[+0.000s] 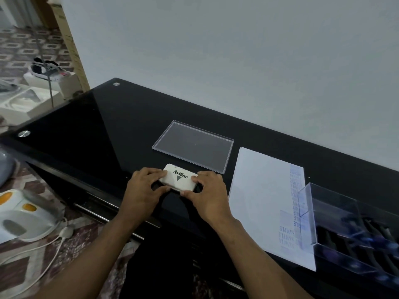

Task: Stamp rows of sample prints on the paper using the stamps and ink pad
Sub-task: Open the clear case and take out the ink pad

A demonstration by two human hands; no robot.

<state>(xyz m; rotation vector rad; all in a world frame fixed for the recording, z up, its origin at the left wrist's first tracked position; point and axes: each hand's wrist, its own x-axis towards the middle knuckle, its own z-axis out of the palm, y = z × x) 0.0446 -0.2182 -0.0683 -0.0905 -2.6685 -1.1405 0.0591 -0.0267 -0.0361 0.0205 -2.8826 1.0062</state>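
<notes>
Ink pad (178, 177), a white closed case printed with a dark logo, is gripped between both hands on the black glass table (103, 134). Its left end is pinched by the curled fingers and thumb of the left hand (142, 186), its right end by those of the right hand (207, 190). Just right of the right hand, the paper (259, 203) is laid flat, bearing blue prints along its far-right edge. Further right, dark stamps (349, 238) are kept in a clear box (311, 214) overlapping that edge. Beyond both hands, a clear lid (194, 145) is lying flat.
</notes>
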